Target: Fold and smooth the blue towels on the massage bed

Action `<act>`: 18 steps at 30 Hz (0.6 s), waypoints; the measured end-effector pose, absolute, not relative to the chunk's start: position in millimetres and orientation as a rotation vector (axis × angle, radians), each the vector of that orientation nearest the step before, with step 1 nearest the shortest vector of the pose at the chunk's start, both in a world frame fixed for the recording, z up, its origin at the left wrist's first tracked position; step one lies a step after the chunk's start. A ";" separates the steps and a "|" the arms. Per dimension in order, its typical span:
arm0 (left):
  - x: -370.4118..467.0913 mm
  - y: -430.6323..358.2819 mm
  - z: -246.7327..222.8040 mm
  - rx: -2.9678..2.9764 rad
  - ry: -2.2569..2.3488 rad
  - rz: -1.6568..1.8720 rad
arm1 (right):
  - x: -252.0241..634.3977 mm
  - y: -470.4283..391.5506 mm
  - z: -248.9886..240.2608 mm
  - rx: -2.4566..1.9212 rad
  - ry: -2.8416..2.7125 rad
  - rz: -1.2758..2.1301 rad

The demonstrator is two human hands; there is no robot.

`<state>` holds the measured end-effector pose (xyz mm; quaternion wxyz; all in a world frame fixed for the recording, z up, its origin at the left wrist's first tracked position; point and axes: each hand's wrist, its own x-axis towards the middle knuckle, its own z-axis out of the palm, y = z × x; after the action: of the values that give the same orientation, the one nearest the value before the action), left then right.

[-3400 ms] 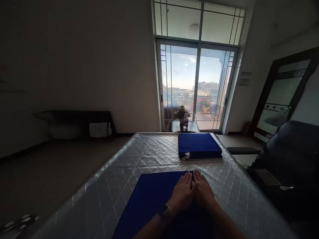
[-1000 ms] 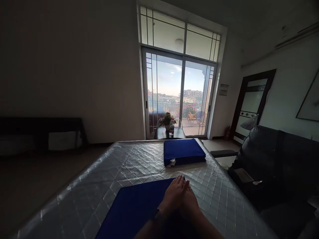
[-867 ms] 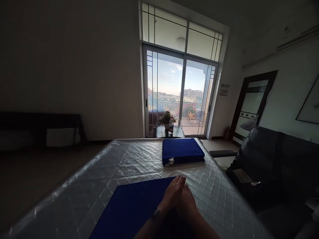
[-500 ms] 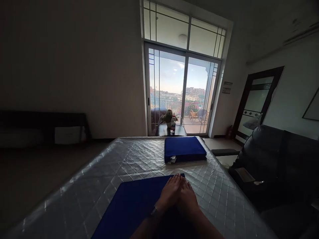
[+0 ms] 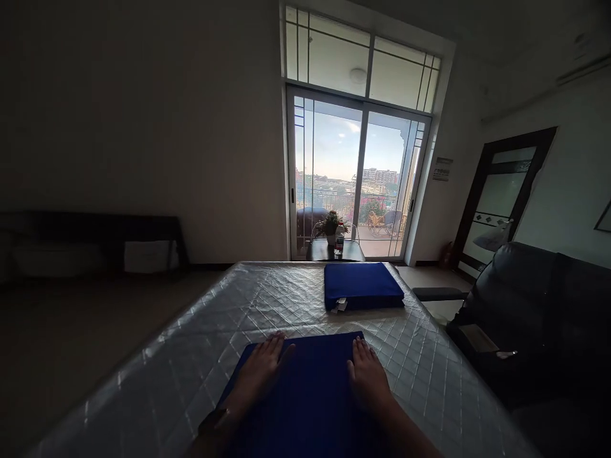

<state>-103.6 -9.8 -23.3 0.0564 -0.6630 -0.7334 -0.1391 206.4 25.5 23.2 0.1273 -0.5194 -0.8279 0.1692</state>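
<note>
A flat piece of dark blue fabric (image 5: pixel 315 388), seemingly folded, lies on the silvery quilted cover (image 5: pixel 191 362) in front of me. My left hand (image 5: pixel 262 366) rests flat on its far left corner, fingers stretched forward and thumb apart. On its right edge lies my right hand (image 5: pixel 367 372), also flat with fingers extended, near the far right corner. Beyond both hands is a neatly folded blue fabric bundle (image 5: pixel 363 284) with white tags at its near left corner. The near end of the closer fabric runs out of view.
Behind the covered surface stands a small dark table (image 5: pixel 317 252) with a potted plant (image 5: pixel 331 224) and a bottle (image 5: pixel 339 240). Glass sliding doors (image 5: pixel 329 159) are farther back. A dark sofa (image 5: pixel 548 318) stands right; a dark low bench (image 5: pixel 105 238) is at left.
My hands were together at the fabric's far right corner. The left hand has slid across to the far left corner; the right stays near the right edge. The view has shifted slightly left.
</note>
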 end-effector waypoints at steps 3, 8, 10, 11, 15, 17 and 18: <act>-124.0 -19.8 -22.7 -1.974 -2.272 -0.443 | 206.0 25.4 24.0 -1.522 -2.418 0.483; -118.5 -25.8 -12.6 -1.938 -2.335 -0.469 | 205.6 26.8 24.4 -1.532 -2.467 0.448; -114.1 -26.2 -8.3 -1.934 -2.357 -0.469 | 205.3 26.6 26.0 -1.548 -2.497 0.428; -112.6 -26.5 -6.7 -1.931 -2.361 -0.471 | 204.9 26.4 27.6 -1.564 -2.518 0.410; -109.8 -28.8 -2.2 -1.927 -2.386 -0.464 | 200.3 28.3 39.6 -1.654 -2.603 0.333; -109.0 -30.5 -0.4 -1.931 -2.416 -0.460 | 196.4 33.4 46.2 -1.654 -2.622 0.324; -108.6 -31.3 0.2 -1.932 -2.427 -0.461 | 194.4 37.0 48.5 -1.631 -2.622 0.327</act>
<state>-108.6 -31.3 0.2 0.0026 -0.6162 -0.7738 -0.1471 194.4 37.0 48.5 0.0179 -0.5252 -0.8443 0.1051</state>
